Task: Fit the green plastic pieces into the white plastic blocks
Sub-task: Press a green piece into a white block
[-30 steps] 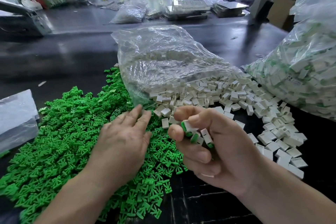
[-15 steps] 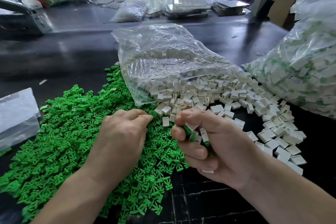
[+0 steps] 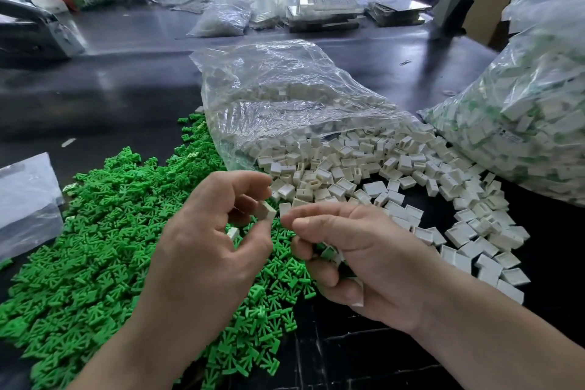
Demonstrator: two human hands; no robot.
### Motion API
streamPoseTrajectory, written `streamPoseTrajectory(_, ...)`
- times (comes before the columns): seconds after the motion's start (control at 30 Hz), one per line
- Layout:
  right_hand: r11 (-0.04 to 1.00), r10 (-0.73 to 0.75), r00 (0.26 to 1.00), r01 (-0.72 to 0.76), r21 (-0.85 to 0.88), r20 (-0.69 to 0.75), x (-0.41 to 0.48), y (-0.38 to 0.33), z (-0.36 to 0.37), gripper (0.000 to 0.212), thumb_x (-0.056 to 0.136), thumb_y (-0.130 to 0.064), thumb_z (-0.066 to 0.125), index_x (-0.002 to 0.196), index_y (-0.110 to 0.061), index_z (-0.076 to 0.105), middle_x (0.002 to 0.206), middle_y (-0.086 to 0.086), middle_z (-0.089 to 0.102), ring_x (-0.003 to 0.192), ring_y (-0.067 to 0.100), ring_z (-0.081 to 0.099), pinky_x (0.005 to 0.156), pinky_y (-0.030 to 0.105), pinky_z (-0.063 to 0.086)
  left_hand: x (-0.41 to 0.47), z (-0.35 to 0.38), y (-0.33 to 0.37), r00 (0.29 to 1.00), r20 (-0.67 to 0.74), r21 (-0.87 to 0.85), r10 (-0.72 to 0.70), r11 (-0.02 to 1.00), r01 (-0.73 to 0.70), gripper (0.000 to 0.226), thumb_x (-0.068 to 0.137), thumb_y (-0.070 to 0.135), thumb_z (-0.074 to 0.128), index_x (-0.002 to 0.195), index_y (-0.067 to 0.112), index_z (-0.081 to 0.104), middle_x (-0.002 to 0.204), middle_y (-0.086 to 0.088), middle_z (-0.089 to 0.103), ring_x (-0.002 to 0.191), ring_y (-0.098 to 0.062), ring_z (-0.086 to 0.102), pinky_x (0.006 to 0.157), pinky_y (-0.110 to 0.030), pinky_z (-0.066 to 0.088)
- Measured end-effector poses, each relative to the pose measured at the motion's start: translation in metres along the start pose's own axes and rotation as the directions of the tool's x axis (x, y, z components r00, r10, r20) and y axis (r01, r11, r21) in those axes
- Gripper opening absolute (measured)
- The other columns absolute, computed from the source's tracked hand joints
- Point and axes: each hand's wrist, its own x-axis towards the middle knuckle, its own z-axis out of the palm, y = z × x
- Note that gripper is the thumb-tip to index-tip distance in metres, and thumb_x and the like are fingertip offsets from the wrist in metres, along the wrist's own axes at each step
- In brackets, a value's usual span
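Note:
A big heap of green plastic pieces [image 3: 95, 231] covers the dark table at the left. White plastic blocks [image 3: 395, 174] spill from a clear bag [image 3: 285, 98] at the centre and right. My left hand [image 3: 202, 250] is raised above the green heap and pinches one white block [image 3: 265, 210] between thumb and fingers. My right hand [image 3: 357, 260] is just beside it, fingers curled round several fitted white-and-green blocks [image 3: 329, 255], mostly hidden in the palm. Its thumb and forefinger tips meet near the left hand's block.
A large clear bag of fitted white-and-green blocks [image 3: 522, 123] stands at the right. A flat plastic bag [image 3: 25, 199] lies at the left edge. More bags, trays and a machine sit at the far side of the black table [image 3: 126, 73].
My left hand has lifted off the green heap and now pinches a white block. My right hand has turned and moved up beside it, still holding its blocks.

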Motion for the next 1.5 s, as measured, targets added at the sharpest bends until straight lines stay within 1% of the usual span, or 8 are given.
streamPoseTrajectory(0.2, 0.993, -0.070, 0.997, 0.071, -0.097, 0.023, -0.002, 0.001, 0.004, 0.025, 0.078, -0.036, 0.083, 0.090, -0.017, 0.072, 0.066, 0.003, 0.050, 0.041, 0.009, 0.040, 0.033, 0.015, 0.029, -0.008, 0.004, 0.011, 0.997, 0.023, 0.015, 0.078, 0.997, -0.079, 0.041, 0.075, 0.022, 0.071, 0.114, 0.029, 0.060, 0.096, 0.018, 0.064, 0.092, 0.005, 0.058, 0.079, -0.001, 0.039)
streamPoseTrajectory(0.37, 0.987, -0.098, 0.995, 0.097, -0.126, 0.000, -0.003, -0.002, 0.004, 0.017, 0.081, -0.031, 0.078, 0.081, -0.017, 0.069, 0.066, 0.004, 0.053, 0.039, 0.009, 0.040, 0.033, 0.015, 0.027, -0.007, 0.001, 0.012, 0.980, 0.060, 0.030, 0.187, 0.981, -0.189, 0.044, 0.080, 0.035, 0.065, 0.121, 0.022, 0.058, 0.104, 0.016, 0.061, 0.095, 0.003, 0.058, 0.081, -0.005, 0.042)
streamPoseTrajectory(0.47, 0.991, -0.126, 0.992, 0.125, -0.040, -0.021, -0.003, -0.008, -0.001, 0.007, 0.080, -0.026, 0.071, 0.077, -0.021, 0.069, 0.070, 0.007, 0.061, 0.039, 0.010, 0.040, 0.033, 0.014, 0.028, -0.001, -0.014, -0.001, 0.995, 0.043, 0.216, 0.093, 0.971, -0.100, 0.038, 0.085, 0.049, 0.062, 0.117, 0.029, 0.057, 0.095, 0.023, 0.058, 0.081, 0.003, 0.059, 0.057, -0.010, 0.043)
streamPoseTrajectory(0.57, 0.988, -0.155, 0.988, 0.155, 0.022, -0.024, -0.002, -0.010, -0.004, 0.004, 0.079, -0.020, 0.071, 0.082, -0.023, 0.072, 0.073, 0.010, 0.063, 0.039, 0.011, 0.041, 0.033, 0.014, 0.028, 0.005, -0.026, -0.024, 0.997, 0.061, 0.425, -0.049, 0.905, 0.018, 0.011, 0.090, 0.038, 0.064, 0.097, 0.030, 0.066, 0.083, 0.018, 0.059, 0.072, -0.005, 0.055, 0.058, -0.024, 0.040)
streamPoseTrajectory(0.87, 0.995, -0.090, 0.995, 0.088, -0.047, -0.035, -0.004, -0.010, -0.003, 0.014, 0.073, -0.023, 0.084, 0.086, -0.022, 0.078, 0.072, 0.006, 0.061, 0.042, 0.011, 0.040, 0.033, 0.015, 0.028, 0.004, -0.026, -0.035, 0.910, 0.274, 0.677, -0.310, 0.735, 0.046, 0.045, 0.076, 0.080, 0.035, 0.096, 0.045, 0.055, 0.087, 0.026, 0.050, 0.080, 0.004, 0.047, 0.066, -0.026, 0.041)
streamPoseTrajectory(1.1, 0.997, -0.076, 0.995, 0.074, -0.024, -0.065, -0.001, -0.006, -0.003, 0.009, 0.084, -0.008, 0.073, 0.091, -0.014, 0.075, 0.075, 0.010, 0.062, 0.042, 0.012, 0.041, 0.033, 0.016, 0.027, 0.003, -0.014, -0.027, 0.914, 0.316, 0.582, -0.254, 0.813, 0.024, 0.025, 0.087, 0.060, 0.050, 0.101, 0.043, 0.062, 0.090, 0.027, 0.051, 0.080, 0.006, 0.048, 0.063, -0.019, 0.035)
streamPoseTrajectory(1.27, 0.997, -0.075, 0.993, 0.072, -0.035, -0.089, 0.000, -0.006, -0.004, 0.008, 0.087, -0.004, 0.070, 0.091, -0.011, 0.072, 0.077, 0.009, 0.063, 0.044, 0.011, 0.041, 0.033, 0.016, 0.028, 0.002, -0.018, -0.023, 0.877, 0.422, 0.537, -0.230, 0.843, -0.037, 0.040, 0.084, 0.067, 0.044, 0.116, 0.047, 0.057, 0.101, 0.028, 0.048, 0.092, 0.004, 0.046, 0.087, -0.027, 0.042)
streamPoseTrajectory(1.5, 0.996, -0.062, 0.992, 0.055, -0.069, -0.106, -0.001, -0.005, -0.003, 0.004, 0.089, -0.013, 0.070, 0.093, -0.013, 0.070, 0.077, 0.008, 0.060, 0.045, 0.012, 0.041, 0.033, 0.016, 0.028, 0.003, -0.017, -0.027, 0.898, 0.401, 0.428, -0.180, 0.904, -0.010, 0.010, 0.086, 0.050, 0.061, 0.081, 0.042, 0.057, 0.085, 0.024, 0.053, 0.081, 0.005, 0.049, 0.071, -0.022, 0.037)
